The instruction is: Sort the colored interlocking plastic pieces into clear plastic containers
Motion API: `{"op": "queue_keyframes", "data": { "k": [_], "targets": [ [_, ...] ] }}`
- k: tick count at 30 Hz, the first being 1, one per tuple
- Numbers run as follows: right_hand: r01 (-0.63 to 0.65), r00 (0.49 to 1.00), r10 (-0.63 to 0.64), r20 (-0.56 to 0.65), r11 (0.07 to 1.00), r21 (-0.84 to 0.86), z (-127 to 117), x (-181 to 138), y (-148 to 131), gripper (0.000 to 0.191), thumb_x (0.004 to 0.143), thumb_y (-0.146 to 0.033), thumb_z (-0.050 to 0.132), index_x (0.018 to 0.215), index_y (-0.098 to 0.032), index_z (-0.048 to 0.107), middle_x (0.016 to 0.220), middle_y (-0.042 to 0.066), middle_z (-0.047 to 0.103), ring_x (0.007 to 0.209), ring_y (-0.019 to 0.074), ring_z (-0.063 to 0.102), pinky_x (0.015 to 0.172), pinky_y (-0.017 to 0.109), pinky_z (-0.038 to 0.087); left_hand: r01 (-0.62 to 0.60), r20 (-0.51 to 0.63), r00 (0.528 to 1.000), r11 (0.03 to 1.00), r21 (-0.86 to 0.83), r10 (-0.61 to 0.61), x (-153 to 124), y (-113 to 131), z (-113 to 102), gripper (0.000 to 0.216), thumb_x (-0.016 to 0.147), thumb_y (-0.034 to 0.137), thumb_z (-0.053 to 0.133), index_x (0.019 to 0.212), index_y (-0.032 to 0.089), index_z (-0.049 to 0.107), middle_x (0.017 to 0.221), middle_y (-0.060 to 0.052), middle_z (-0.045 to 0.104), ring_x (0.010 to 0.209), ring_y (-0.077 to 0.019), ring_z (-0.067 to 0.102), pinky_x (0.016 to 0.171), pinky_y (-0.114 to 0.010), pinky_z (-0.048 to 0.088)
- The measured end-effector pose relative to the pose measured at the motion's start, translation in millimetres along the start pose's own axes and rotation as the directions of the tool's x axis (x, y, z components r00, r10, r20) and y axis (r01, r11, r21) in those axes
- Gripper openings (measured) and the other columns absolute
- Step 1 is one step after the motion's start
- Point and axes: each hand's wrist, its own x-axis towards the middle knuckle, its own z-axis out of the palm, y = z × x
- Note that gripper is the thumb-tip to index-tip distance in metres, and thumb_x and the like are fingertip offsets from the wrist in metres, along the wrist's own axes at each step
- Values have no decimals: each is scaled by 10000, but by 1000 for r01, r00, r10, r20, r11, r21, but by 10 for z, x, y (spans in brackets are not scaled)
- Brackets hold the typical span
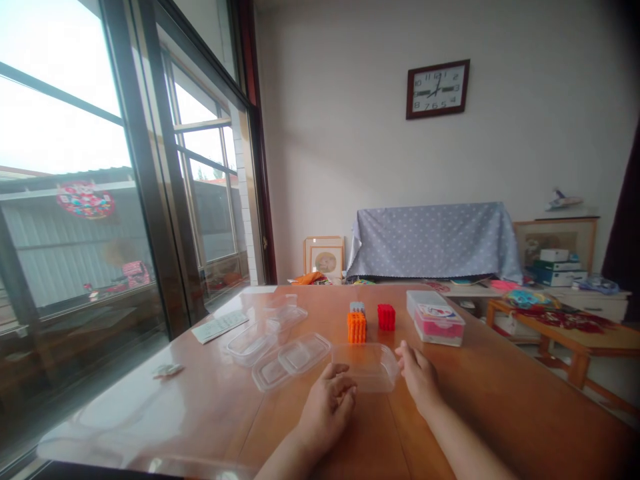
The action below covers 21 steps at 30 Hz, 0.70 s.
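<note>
Both hands rest on the wooden desk (500, 400) at either end of a clear plastic container (369, 368), which stands near the desk's middle, just short of the coloured blocks. The left hand (327, 403) has its fingers bent inward with the knuckles up and the tips at the container's near left corner. Whether they pinch the rim cannot be told, as the fingertips are turned under. The right hand (417, 377) lies spread with its fingers extended against the container's right end wall. Its fingertips blur into the transparent plastic. Both forearms are cut off by the lower edge. The container's walls are hard to trace against the wood, and nothing can be made out inside it. To its left lie several more clear trays or lids (293, 357), overlapping so that their count and outlines are uncertain. Glare from the window washes out the desk's left portion. Beyond the container stand an orange block stack (357, 327) and a red block (386, 317), set apart from each other. A grey piece (357, 307) is mostly hidden behind the orange one. Right of these sits a lidded box (439, 325) with red contents, its label too small to read. A printed slip (220, 325) lies near the window edge, its text illegible.
</note>
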Motion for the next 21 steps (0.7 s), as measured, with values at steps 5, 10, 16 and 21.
{"op": "queue_keyframes", "data": {
  "k": [5,10,16,21],
  "targets": [
    [6,1000,-6,-29,1000,6,6,17,22,594,896,-739,425,897,-219,713,693,15,672,667,202,632,621,287,467,29,-100,995,999,44,-25,-14,-49,-15,231,995,319,510,911,210,696,1223,-111,643,1123,-227,644,811,-283,531],
    [9,999,-9,-51,1000,-7,-12,39,12,575,876,-747,452,853,-224,692,679,7,662,635,193,606,595,282,451,113,-221,973,970,216,-65,55,-119,-132,212,995,277,472,918,217,661,1045,-76,671,977,-207,625,858,-326,488],
    [9,998,-10,-56,1000,-14,-35,90,50,602,841,-774,455,848,-224,700,684,31,685,661,216,626,611,297,471,327,-219,945,749,577,-243,113,-283,-292,136,869,249,584,867,231,719,1114,-92,691,1186,-320,529,1028,-495,364],
    [0,1000,0,-15,999,-42,-29,114,84,621,851,-769,435,897,-216,714,698,28,685,662,212,622,617,296,469,367,-204,927,657,658,-314,100,-378,-310,206,884,282,551,829,236,745,1076,-93,705,1227,-334,507,1164,-605,149]
  ]
}}
